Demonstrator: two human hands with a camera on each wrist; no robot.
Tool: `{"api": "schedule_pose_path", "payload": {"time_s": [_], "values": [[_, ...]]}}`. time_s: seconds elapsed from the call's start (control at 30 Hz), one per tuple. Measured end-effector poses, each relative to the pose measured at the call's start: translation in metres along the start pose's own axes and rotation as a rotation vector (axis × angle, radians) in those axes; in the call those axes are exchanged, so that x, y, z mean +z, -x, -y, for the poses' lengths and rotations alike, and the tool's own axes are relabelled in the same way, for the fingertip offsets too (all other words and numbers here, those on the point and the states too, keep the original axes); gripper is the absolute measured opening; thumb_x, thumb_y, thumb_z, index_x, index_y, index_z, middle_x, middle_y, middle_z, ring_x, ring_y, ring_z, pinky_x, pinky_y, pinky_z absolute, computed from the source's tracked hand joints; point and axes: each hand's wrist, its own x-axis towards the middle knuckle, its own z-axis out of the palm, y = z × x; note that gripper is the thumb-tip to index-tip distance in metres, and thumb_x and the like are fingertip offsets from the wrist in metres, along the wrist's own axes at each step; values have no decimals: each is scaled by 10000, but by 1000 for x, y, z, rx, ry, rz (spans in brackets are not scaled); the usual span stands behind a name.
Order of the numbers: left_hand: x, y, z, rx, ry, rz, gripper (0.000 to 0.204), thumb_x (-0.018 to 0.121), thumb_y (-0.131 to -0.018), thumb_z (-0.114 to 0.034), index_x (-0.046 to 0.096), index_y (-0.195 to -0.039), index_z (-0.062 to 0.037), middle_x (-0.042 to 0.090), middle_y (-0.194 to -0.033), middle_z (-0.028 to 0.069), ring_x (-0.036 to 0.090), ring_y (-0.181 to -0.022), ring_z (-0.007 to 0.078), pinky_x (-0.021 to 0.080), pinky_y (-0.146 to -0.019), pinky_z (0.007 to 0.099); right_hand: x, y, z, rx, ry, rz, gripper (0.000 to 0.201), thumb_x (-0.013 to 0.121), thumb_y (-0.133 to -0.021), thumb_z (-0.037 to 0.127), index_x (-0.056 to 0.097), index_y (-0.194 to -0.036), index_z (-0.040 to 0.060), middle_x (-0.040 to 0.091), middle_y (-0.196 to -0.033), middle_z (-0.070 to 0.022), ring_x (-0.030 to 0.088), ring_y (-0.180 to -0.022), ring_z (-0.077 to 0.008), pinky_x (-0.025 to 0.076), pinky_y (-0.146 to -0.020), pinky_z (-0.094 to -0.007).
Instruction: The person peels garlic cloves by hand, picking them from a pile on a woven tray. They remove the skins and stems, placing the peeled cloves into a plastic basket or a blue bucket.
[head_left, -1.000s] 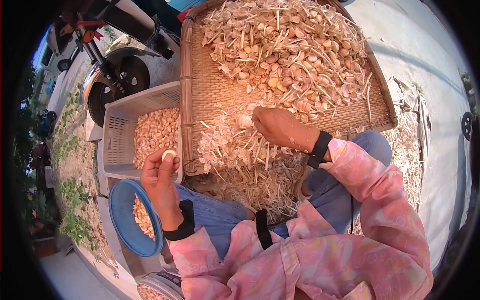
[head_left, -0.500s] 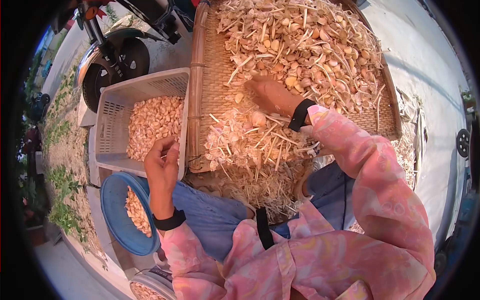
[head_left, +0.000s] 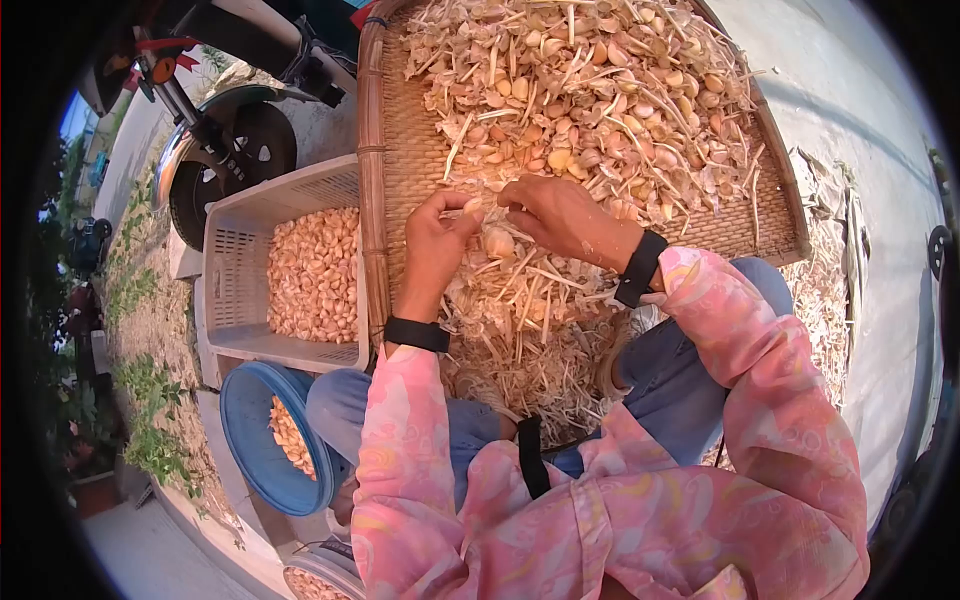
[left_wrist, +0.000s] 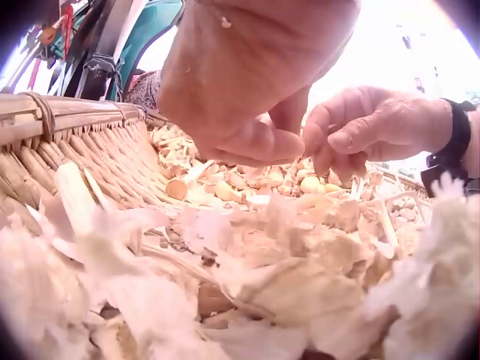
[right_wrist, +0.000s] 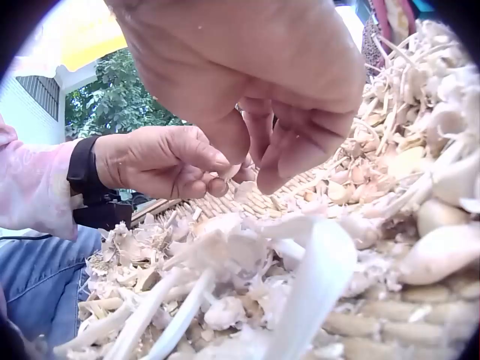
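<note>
Pinching a pale, rounded garlic clove [head_left: 473,205], the left hand [head_left: 436,240] has joined the curled right hand [head_left: 572,217], whose hold is unclear, allowing two-handed work.

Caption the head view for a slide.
Left hand pinches a garlic clove near the right hand over a woven tray, beside a crate of cloves.

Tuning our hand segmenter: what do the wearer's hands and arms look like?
Left hand and right hand: both bare, no gloves. Each wrist wears a black strap carrying a dark, boxy unit. Both arms are in long sleeves of pink fabric with pale and yellow swirls.
</note>
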Motion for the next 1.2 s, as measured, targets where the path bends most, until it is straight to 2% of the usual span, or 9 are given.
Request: {"api": "schedule_pose_path", "payload": {"time_s": [0.03, 0.23, 0.37, 0.53, 0.67, 0.9, 1.03, 1.07, 1.2], "values": [[0, 12, -10, -56, 166, -8, 165, 640, -794, -64, 565, -930, -11, 610, -819, 59, 619, -692, 115, 477, -536, 219, -3, -1, 1, -25, -3, 2, 190, 559, -793, 145, 564, -942, 26, 574, -857, -160, 568, -814, -339, 451, -692, -408], [-12, 51, -35, -57, 479, -3, 207, 590, -843, -100, 520, -1020, -20, 603, -791, 63, 619, -654, 116, 487, -528, 176, -5, -2, -11, 110, 53, -14, 165, 521, -773, 115, 583, -899, 27, 598, -869, -177, 578, -820, -360, 451, -700, -443], [-39, 80, -41, -83, 717, -4, 190, 535, -880, -125, 513, -1036, -19, 577, -754, 56, 598, -603, 98, 469, -486, 152, 8, -20, -27, 32, 99, -125, 190, 506, -759, 78, 589, -922, 27, 596, -863, -188, 578, -840, -355, 456, -714, -432], [-35, 90, -25, -248, 805, 15, 137, 531, -885, -139, 549, -975, -37, 591, -829, 59, 612, -736, 139, 499, -555, 194, 36, -89, -40, 67, 398, -40, 200, 525, -746, 71, 575, -937, 37, 600, -932, -149, 602, -811, -333, 481, -669, -430], [-37, 84, -14, -291, 718, -52, 146, 546, -879, -149, 552, -976, -41, 598, -847, 50, 605, -741, 120, 497, -586, 186, 47, -90, -30, 5, 427, 127, 225, 546, -746, 80, 564, -968, 47, 602, -927, -144, 606, -848, -336, 478, -691, -426], [-10, 34, -3, -105, 212, -137, 277, 582, -860, -163, 529, -1071, 10, 596, -900, 47, 563, -731, 93, 468, -594, 201, 16, -46, 22, -49, 73, 142, 267, 587, -746, 114, 502, -981, 19, 586, -881, -174, 581, -841, -355, 463, -672, -422], [3, 37, -18, -83, 312, -85, 222, 552, -884, -183, 568, -973, 20, 608, -773, 38, 550, -661, 87, 454, -595, 204, 5, -25, 44, -152, -81, -6, 264, 602, -737, 107, 488, -957, 13, 570, -860, -197, 576, -807, -365, 455, -647, -429], [7, 40, -15, -15, 385, -126, 195, 536, -895, -178, 583, -919, 10, 607, -721, 35, 529, -615, 71, 435, -562, 189, 3, -21, 47, -94, -160, -41, 206, 589, -776, 154, 501, -893, 9, 570, -802, -196, 576, -775, -372, 451, -632, -433], [14, 58, -16, 91, 399, -198, 178, 529, -899, -178, 584, -901, -8, 593, -709, 19, 496, -586, 47, 400, -507, 164, 1, 0, 52, -10, -55, 53, 247, 536, -849, 244, 516, -805, 1, 570, -689, -186, 571, -702, -386, 450, -601, -427]]}}
